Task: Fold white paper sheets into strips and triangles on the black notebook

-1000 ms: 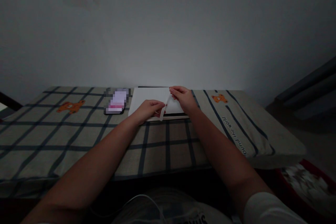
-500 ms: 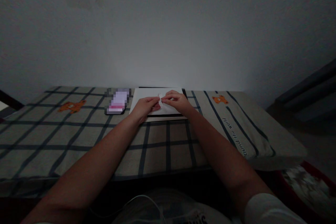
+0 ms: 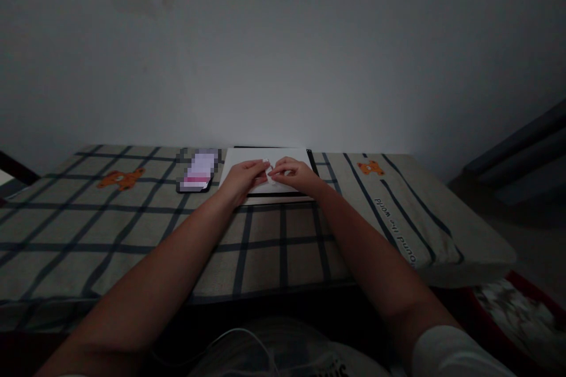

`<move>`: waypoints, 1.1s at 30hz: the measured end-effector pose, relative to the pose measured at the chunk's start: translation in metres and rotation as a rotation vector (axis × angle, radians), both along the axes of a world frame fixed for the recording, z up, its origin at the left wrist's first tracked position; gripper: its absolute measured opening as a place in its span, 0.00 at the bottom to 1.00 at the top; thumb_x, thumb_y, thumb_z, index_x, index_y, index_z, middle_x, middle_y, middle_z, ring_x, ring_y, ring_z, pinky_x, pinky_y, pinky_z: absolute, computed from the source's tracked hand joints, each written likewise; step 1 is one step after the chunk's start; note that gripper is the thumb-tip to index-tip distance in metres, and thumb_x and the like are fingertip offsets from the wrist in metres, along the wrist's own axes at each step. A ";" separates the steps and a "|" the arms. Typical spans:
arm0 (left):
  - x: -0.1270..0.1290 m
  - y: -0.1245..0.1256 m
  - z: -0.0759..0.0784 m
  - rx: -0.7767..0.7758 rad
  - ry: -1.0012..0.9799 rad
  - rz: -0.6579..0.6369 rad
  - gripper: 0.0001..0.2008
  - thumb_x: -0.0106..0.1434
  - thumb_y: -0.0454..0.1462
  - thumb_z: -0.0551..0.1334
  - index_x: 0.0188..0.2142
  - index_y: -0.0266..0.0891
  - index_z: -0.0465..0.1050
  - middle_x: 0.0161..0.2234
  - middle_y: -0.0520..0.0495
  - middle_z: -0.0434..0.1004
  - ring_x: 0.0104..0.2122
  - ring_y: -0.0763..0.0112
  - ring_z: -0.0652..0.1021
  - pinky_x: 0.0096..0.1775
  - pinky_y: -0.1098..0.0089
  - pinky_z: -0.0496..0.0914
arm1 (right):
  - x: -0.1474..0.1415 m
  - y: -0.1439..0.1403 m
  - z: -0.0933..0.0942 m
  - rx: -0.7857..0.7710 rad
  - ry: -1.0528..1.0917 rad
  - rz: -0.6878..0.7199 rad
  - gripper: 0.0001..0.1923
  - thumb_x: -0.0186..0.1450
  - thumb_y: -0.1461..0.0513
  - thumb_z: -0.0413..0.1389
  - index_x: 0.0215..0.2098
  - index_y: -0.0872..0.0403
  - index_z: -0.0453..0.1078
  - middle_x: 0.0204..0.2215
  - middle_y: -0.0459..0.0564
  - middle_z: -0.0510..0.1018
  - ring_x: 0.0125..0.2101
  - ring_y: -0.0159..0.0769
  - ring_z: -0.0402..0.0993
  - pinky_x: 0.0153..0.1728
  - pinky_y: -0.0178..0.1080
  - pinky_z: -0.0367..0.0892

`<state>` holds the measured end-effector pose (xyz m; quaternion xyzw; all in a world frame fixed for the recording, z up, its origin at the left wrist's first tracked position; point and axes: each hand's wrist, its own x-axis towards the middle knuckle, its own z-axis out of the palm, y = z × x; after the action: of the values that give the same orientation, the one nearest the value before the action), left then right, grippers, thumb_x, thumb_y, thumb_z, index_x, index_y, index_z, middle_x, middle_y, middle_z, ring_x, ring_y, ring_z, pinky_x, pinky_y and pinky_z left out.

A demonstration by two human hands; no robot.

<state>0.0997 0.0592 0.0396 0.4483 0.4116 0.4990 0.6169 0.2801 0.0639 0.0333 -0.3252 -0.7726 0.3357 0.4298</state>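
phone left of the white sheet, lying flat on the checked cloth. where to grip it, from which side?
The phone lies flat with its long axis running away from the person, left of the white sheet and the left hand. Probably best to come from above and pinch across its two long edges near the middle; its left side faces open checked cloth, so approach from there.

Left hand (image 3: 241, 178) and right hand (image 3: 294, 174) pinching white paper (image 3: 267, 169) — over white board (image 3: 247, 157), checked cloth (image 3: 132, 224)

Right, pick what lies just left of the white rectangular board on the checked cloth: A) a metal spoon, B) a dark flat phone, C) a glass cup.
B: a dark flat phone lies on the checked cloth just left of the white rectangular board.
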 end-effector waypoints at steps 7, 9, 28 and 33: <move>-0.001 0.003 -0.002 -0.001 -0.037 0.015 0.18 0.45 0.42 0.74 0.32 0.32 0.77 0.33 0.45 0.79 0.31 0.74 0.77 0.39 0.73 0.73 | 0.000 -0.001 0.004 0.028 0.022 -0.056 0.09 0.58 0.55 0.61 0.33 0.49 0.78 0.35 0.48 0.75 0.34 0.33 0.69 0.35 0.37 0.63; -0.002 0.005 -0.006 0.006 -0.004 0.013 0.19 0.45 0.43 0.73 0.34 0.33 0.78 0.33 0.44 0.80 0.31 0.73 0.77 0.38 0.71 0.73 | 0.000 -0.001 0.006 0.047 0.068 -0.105 0.08 0.58 0.55 0.60 0.31 0.50 0.77 0.33 0.48 0.75 0.36 0.34 0.70 0.36 0.37 0.63; 0.001 -0.003 -0.010 0.027 0.248 -0.201 0.14 0.52 0.43 0.68 0.35 0.36 0.80 0.31 0.44 0.81 0.26 0.72 0.75 0.32 0.70 0.69 | 0.007 0.011 0.008 -0.216 0.486 -0.448 0.15 0.55 0.52 0.61 0.33 0.54 0.74 0.26 0.46 0.76 0.24 0.28 0.67 0.25 0.33 0.61; 0.002 -0.008 -0.005 0.118 0.356 -0.192 0.18 0.50 0.45 0.70 0.37 0.35 0.79 0.30 0.45 0.80 0.26 0.71 0.75 0.30 0.71 0.68 | 0.007 0.012 0.006 -0.255 0.550 -0.405 0.15 0.53 0.52 0.62 0.32 0.54 0.73 0.25 0.45 0.75 0.23 0.27 0.67 0.25 0.33 0.61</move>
<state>0.1015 0.0510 0.0348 0.6019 0.4396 0.3739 0.5520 0.2876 0.0759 0.0398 -0.4201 -0.4999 0.4121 0.6355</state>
